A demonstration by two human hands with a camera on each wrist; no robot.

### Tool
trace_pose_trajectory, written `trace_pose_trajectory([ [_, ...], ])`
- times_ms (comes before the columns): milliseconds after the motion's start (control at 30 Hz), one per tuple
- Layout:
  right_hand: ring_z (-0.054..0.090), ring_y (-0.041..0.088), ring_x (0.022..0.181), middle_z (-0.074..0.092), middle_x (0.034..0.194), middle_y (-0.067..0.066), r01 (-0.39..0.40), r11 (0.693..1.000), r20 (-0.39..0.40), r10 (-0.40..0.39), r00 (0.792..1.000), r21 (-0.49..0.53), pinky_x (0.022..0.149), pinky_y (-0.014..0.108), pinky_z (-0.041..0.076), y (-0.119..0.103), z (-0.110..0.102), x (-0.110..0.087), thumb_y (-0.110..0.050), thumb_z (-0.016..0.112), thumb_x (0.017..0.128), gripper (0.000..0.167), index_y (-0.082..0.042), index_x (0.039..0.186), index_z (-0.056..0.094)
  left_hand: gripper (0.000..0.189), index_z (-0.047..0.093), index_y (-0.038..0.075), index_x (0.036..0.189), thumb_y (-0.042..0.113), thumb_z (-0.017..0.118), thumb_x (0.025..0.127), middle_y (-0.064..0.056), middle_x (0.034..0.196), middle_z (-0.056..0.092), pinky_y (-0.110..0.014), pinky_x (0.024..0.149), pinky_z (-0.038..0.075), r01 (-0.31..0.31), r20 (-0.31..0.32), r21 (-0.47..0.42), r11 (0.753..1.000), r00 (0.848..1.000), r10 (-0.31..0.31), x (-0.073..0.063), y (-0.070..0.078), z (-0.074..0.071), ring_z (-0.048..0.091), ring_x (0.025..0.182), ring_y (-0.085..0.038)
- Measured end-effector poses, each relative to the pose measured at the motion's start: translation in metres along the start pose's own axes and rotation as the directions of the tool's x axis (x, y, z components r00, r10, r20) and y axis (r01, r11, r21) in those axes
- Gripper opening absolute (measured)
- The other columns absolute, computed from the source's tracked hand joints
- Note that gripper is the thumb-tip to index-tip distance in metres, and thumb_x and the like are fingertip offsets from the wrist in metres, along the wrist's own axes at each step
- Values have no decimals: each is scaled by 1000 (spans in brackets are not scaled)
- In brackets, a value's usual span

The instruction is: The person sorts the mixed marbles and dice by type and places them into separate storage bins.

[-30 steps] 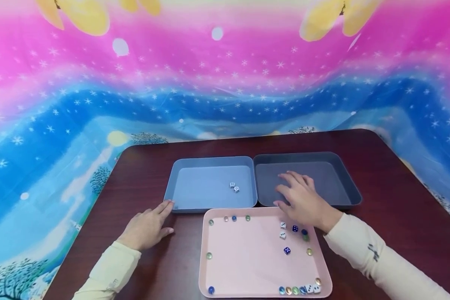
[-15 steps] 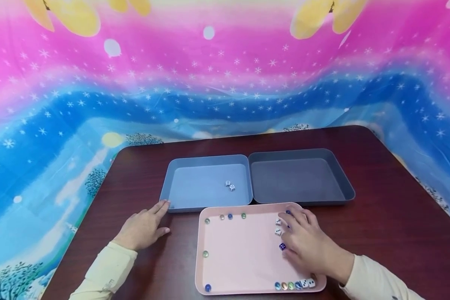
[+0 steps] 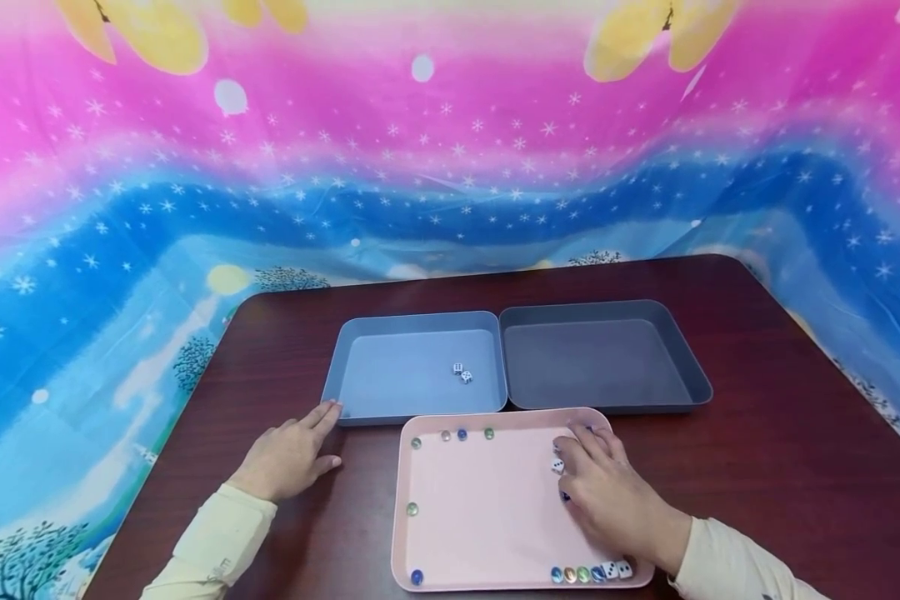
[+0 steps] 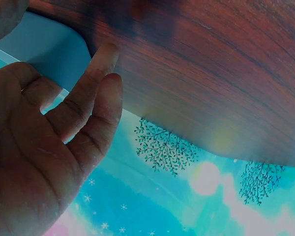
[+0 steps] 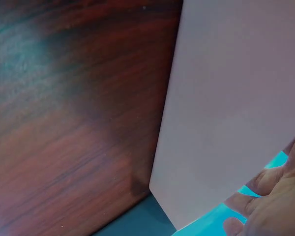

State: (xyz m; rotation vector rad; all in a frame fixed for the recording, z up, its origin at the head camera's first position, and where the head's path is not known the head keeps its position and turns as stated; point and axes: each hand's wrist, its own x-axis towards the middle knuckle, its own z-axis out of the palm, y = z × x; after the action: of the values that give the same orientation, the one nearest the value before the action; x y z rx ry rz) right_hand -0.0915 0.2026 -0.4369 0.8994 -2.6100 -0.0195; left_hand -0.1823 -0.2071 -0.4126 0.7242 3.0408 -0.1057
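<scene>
My left hand (image 3: 288, 454) lies with its fingers extended, the fingertips touching the near left corner of the blue tray (image 3: 352, 408). In the left wrist view the same hand (image 4: 49, 142) shows its palm, with nothing held. My right hand (image 3: 615, 492) bends its fingers down over the right part of the pink tray (image 3: 487, 583). By its fingertips are a white die (image 3: 557, 466) and a partly covered dark blue die (image 3: 565, 497). Whether the fingers grip either die is hidden. The right wrist view shows only part of this hand (image 5: 278, 206), above the pink tray's outer wall.
Two white dice (image 3: 467, 377) lie inside the blue tray. A dark grey tray (image 3: 607, 404) adjoins it on the right. Several glass marbles (image 3: 489, 433) sit along the pink tray's edges, with two white dice (image 3: 617, 570) at its near right. A patterned cloth (image 3: 450, 208) hangs behind the table (image 3: 780, 375).
My right hand has come from over the dark grey tray down into the pink tray, covering dice and marbles at its right side. The left hand has stayed at the blue tray's corner.
</scene>
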Motion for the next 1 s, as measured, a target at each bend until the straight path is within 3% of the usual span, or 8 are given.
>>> trace_pose_trajectory([
  [267, 52, 41, 115, 57, 112, 13, 6, 1000, -19, -6, 1000, -14, 88, 60, 41, -1, -5, 4, -9, 75, 63, 11, -14, 71, 69, 73, 45, 6, 141, 38, 73, 82, -14, 144, 51, -50, 84, 54, 9, 1, 2, 1000, 1000, -9, -1, 0, 0, 66, 103, -37],
  [467, 52, 45, 119, 59, 118, 16, -26, 1000, -37, 27, 999, 18, 91, 62, 39, 4, -18, 24, -11, 79, 67, 15, -12, 76, 67, 73, 44, 6, 142, 38, 72, 82, -13, 145, 49, -50, 85, 54, 12, 14, 2, 1000, 1000, -12, 0, 1, -1, 66, 103, -36],
  [733, 45, 45, 128, 59, 123, 17, -151, 958, 64, 140, 988, 245, 97, 64, 33, 15, -24, 84, -5, 76, 75, 11, -12, 83, 71, 75, 43, 6, 143, 38, 72, 82, -14, 145, 49, -50, 90, 53, 28, 26, -4, 1000, 999, -28, 2, 0, -4, 65, 108, -38],
  [1000, 44, 42, 130, 59, 126, 16, -146, 960, 84, 130, 988, 239, 99, 64, 34, 24, -15, 149, -12, 72, 83, 5, -15, 79, 69, 73, 45, 6, 141, 38, 72, 82, -13, 144, 51, -50, 86, 54, 25, 13, -8, 1000, 1000, -25, 2, 1, 0, 66, 104, -38],
])
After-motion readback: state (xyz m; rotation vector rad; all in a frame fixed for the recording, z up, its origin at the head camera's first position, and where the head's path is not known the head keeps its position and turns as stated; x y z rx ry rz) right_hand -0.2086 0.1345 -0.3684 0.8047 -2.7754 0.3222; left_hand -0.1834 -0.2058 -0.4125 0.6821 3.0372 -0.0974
